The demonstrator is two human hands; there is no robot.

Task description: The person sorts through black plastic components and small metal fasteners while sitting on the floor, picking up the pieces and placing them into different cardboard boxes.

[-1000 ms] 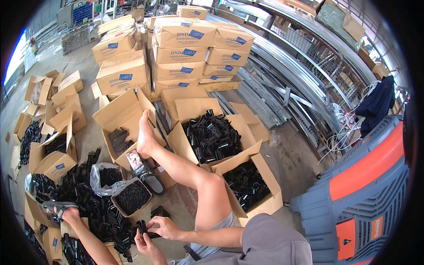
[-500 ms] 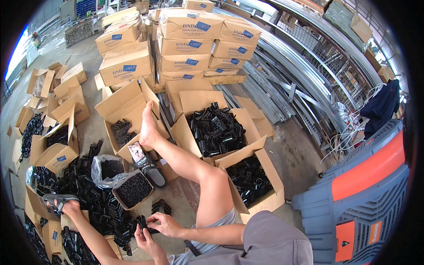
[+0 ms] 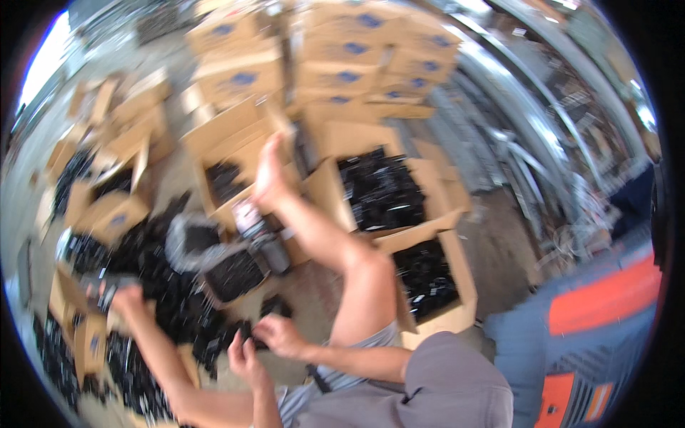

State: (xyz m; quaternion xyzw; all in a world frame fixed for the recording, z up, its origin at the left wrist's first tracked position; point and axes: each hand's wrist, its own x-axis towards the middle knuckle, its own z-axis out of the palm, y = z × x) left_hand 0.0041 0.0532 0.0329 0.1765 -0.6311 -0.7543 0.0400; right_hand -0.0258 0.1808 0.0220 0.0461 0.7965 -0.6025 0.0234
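At lower centre, the left hand (image 3: 247, 362) pinches a small black part (image 3: 245, 330), probably to steady it. The right hand (image 3: 282, 337) curls its fingers beside it; blur hides their grip. An open carton (image 3: 364, 137), centre, likely stands flaps-up for access.

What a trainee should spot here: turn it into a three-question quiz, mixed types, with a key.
1. True or false: the right foot is bare.
2. The large casing at lower right is: A, green and white; B, blue-grey and orange-red; C, all yellow.
3. Fill in: the left hand and right hand are close together at a small ____ piece.

Key: 1, true; 2, B; 3, black.
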